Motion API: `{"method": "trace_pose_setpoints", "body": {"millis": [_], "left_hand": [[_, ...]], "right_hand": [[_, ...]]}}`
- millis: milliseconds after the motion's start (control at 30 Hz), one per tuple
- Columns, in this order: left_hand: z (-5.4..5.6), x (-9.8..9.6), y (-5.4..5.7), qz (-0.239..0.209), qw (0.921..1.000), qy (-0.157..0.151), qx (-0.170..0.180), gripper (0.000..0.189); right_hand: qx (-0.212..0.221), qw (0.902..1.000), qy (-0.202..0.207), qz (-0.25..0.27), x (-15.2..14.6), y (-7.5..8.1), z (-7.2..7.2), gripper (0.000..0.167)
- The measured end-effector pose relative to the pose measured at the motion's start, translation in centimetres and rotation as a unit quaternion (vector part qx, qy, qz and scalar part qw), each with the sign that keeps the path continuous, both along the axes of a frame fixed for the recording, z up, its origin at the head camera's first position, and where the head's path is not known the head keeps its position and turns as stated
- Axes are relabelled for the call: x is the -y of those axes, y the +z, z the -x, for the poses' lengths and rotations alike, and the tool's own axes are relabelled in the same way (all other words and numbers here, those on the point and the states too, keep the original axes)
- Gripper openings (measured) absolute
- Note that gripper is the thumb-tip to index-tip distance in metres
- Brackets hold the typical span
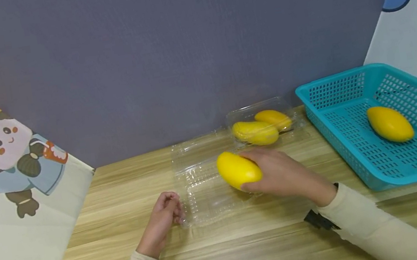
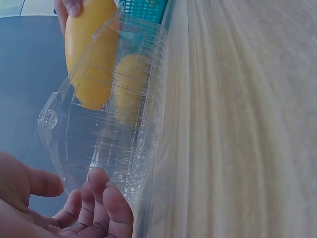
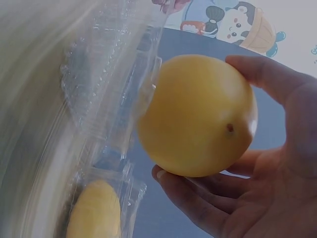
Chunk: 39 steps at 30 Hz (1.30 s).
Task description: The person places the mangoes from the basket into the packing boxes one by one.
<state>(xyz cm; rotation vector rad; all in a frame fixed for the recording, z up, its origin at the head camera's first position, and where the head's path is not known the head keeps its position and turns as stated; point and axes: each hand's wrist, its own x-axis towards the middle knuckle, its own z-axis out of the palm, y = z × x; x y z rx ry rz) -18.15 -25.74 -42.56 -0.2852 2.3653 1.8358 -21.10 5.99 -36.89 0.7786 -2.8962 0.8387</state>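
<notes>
My right hand (image 1: 276, 171) grips a yellow mango (image 1: 238, 170) above a clear plastic clamshell box (image 1: 211, 197). The right wrist view shows the thumb on one side of this mango (image 3: 198, 116) and the fingers on the other. The box lies opened out on the table, its edge overlapping the mango in the left wrist view. At its left edge is my left hand (image 1: 164, 214), fingers loosely bent, fingertips right by the clear wall (image 2: 84, 148). Two more mangoes (image 1: 256, 132) sit in another clear box (image 1: 258, 107) behind.
A turquoise mesh basket (image 1: 338, 146) stands on the right, holding one mango (image 1: 390, 124). A dark grey wall (image 1: 181, 61) rises behind the wooden table (image 1: 228, 254). Cartoon-printed panels (image 1: 5, 189) flank the left and right sides.
</notes>
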Motion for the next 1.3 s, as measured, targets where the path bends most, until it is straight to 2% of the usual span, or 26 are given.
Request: {"method": "trace_pose_setpoints", "body": {"millis": [400, 767, 1033, 1300], "left_hand": [[-0.1, 0.0, 0.0, 0.003, 1.0, -0.005, -0.004, 0.019], [-0.1, -0.1, 0.1, 0.002, 1.0, 0.0, -0.002, 0.018], [-0.1, -0.2, 0.2, 0.003, 1.0, 0.006, -0.001, 0.017], [-0.1, -0.2, 0.1, 0.004, 1.0, 0.005, -0.001, 0.017]], "right_hand": [[-0.003, 1.0, 0.002, -0.004, 1.3, -0.4, 0.1, 0.077], [0.009, 0.9997, -0.02, -0.011, 3.1, -1.8, -0.1, 0.074], [-0.013, 0.9988, -0.032, -0.036, 3.6, -2.3, -0.1, 0.071], [-0.024, 0.9991, -0.015, -0.032, 3.6, -2.4, -0.1, 0.069]]}}
